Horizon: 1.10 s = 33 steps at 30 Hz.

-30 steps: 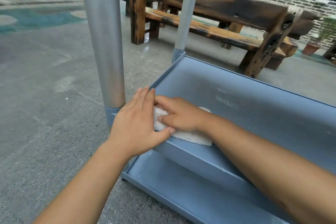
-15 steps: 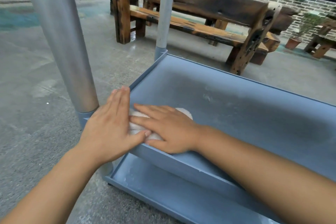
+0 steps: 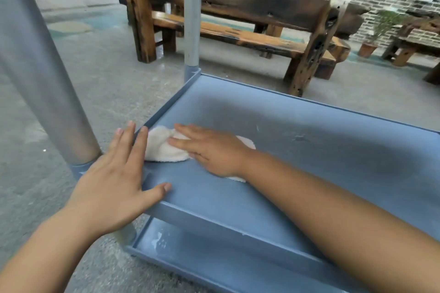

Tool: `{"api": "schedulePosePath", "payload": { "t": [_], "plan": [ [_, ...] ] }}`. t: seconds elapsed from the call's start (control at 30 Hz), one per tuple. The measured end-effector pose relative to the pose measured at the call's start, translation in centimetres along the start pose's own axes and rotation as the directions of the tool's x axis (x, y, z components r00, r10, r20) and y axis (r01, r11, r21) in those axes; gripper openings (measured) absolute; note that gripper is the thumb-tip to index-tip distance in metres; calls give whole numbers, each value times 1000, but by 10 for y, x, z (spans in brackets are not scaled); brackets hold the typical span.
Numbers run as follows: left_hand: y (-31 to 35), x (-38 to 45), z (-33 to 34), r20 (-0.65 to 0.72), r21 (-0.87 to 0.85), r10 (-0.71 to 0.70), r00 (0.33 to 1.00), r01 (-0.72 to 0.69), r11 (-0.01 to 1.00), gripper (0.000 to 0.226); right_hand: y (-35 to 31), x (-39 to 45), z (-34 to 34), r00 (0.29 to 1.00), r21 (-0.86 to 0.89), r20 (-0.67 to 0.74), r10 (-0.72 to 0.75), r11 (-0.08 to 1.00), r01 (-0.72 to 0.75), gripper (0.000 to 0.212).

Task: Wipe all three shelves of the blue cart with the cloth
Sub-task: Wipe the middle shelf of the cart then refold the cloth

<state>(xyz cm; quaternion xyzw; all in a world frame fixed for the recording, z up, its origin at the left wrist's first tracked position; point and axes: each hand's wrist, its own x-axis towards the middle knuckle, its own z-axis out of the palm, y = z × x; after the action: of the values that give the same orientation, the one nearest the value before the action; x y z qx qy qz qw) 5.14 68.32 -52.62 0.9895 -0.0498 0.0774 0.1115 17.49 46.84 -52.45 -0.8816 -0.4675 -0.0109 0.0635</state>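
Observation:
The blue cart's middle shelf (image 3: 309, 150) fills the centre of the view, with the bottom shelf (image 3: 214, 261) showing below its front rim. A white cloth (image 3: 162, 147) lies flat in the shelf's near left corner. My right hand (image 3: 212, 150) presses flat on the cloth, fingers stretched toward the left rim. My left hand (image 3: 116, 178) rests on the shelf's left corner, fingers along the side rim and thumb on the front rim, beside the cloth. The top shelf is out of sight above.
Two grey metal posts (image 3: 47, 78) (image 3: 191, 14) rise from the shelf's left corners. A heavy wooden bench (image 3: 238, 26) stands on the concrete floor behind the cart. A potted plant (image 3: 378, 33) sits by the brick wall at the far right.
My right hand has slid the cloth away from the front rim, deeper along the left side of the shelf. My left hand has come off the cloth and now rests on the corner rim.

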Motion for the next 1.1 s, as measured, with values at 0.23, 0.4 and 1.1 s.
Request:
{"api": "schedulePosePath", "payload": {
  "t": [0.23,0.4,1.1],
  "plan": [
    [7,11,-11,312,208,-11,950,-57,976,96,92,-13,-18,958,-101,-28,286,953,-287,52],
    [39,54,-10,454,176,68,889,-165,970,99,106,-3,-14,921,-76,-16,390,918,-390,52],
    [72,116,50,329,68,250,911,-286,956,99,197,16,-16,801,-58,-76,594,799,-599,50]
  ]
}}
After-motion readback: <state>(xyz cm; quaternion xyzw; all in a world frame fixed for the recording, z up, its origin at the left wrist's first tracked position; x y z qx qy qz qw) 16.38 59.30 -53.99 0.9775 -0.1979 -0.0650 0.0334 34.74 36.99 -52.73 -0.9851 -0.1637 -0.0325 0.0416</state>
